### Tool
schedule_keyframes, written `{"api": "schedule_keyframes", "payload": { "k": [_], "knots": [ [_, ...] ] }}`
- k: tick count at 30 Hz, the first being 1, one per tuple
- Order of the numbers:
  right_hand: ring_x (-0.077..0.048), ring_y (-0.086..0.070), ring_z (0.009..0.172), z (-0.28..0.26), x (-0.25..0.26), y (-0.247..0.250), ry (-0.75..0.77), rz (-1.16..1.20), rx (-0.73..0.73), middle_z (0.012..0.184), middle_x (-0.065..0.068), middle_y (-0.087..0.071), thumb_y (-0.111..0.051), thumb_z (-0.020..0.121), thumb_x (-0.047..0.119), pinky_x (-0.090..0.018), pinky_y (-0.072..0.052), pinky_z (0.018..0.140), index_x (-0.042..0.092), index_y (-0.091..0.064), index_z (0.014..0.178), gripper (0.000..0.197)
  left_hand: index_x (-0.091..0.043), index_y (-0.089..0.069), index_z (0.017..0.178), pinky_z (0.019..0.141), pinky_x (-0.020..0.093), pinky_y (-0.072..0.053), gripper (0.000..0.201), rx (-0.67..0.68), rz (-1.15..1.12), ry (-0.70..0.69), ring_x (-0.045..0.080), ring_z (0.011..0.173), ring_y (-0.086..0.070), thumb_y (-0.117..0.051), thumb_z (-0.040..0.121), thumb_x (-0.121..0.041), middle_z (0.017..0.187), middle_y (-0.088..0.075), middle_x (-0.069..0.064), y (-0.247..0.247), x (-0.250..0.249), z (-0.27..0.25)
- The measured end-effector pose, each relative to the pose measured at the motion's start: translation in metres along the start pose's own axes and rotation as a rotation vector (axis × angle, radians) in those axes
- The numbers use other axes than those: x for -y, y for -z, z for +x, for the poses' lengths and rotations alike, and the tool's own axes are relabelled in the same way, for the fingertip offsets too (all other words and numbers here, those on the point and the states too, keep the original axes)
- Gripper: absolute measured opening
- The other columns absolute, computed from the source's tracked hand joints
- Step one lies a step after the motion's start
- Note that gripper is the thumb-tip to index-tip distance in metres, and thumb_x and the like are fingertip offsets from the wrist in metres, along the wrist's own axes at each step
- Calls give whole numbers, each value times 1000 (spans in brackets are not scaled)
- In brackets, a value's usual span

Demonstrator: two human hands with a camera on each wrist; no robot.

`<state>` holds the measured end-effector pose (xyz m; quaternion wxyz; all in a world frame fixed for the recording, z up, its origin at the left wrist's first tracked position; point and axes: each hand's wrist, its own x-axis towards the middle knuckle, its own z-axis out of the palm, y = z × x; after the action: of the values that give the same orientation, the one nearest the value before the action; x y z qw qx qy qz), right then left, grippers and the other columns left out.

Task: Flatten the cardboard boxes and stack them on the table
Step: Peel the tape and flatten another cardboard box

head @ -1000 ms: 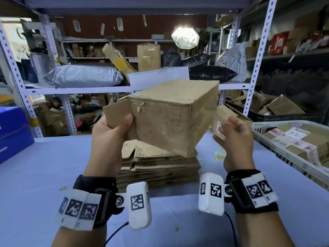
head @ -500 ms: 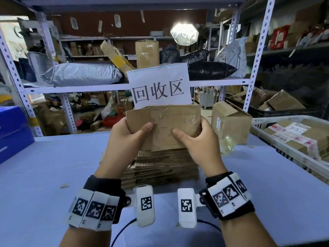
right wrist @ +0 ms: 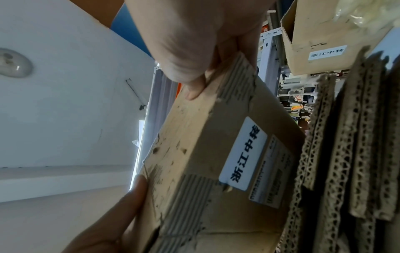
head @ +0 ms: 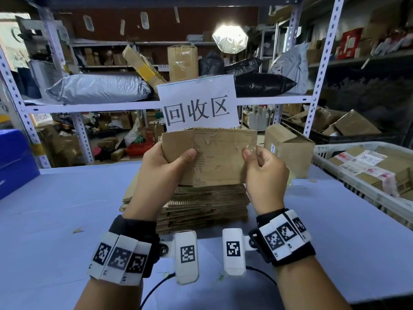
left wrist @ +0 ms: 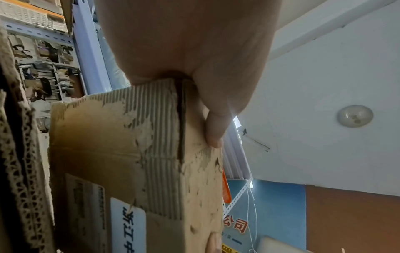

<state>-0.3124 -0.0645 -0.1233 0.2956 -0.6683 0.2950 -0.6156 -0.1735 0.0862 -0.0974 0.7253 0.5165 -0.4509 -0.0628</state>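
We find the collapsed box [head: 214,156] held upright, long axis running left-right, directly above the stack [head: 207,206]. Left hand [head: 166,168] and right hand [head: 264,173] pinch opposite ends, thumbs nearside; far fingers apparently curled behind. Both hands equally near.
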Motion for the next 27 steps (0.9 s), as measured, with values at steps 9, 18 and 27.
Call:
{"api": "schedule_keyframes", "payload": {
  "k": [9, 18, 27],
  "knots": [
    [3, -62, 88, 4, 14, 1, -36, 21, 148, 92, 20, -66, -78, 79, 51, -18, -49, 73, 29, -60, 111, 43, -22, -71, 106, 74, 29, -62, 17, -52, -96, 42, 16, 96, -76, -77, 90, -21, 102, -79, -2, -5, 4, 0],
    [-2, -57, 72, 12, 12, 2, 24, -36, 10, 76, 19, -63, -63, 96, 34, -29, -43, 67, 19, -71, 100, 17, -20, -70, 108, 77, 33, -62, 30, -30, -112, 48, 18, 98, -75, -78, 81, -31, 104, -78, -3, -9, 4, 1],
    [-3, -58, 79, 16, 17, 7, -12, -30, 156, 88, 13, -63, -71, 78, 66, -26, -48, 67, 26, -55, 103, 50, -23, -72, 106, 74, 26, -61, 22, -29, -129, 29, 14, 97, -75, -78, 85, -28, 104, -79, -3, -12, 5, 5]
  ]
}}
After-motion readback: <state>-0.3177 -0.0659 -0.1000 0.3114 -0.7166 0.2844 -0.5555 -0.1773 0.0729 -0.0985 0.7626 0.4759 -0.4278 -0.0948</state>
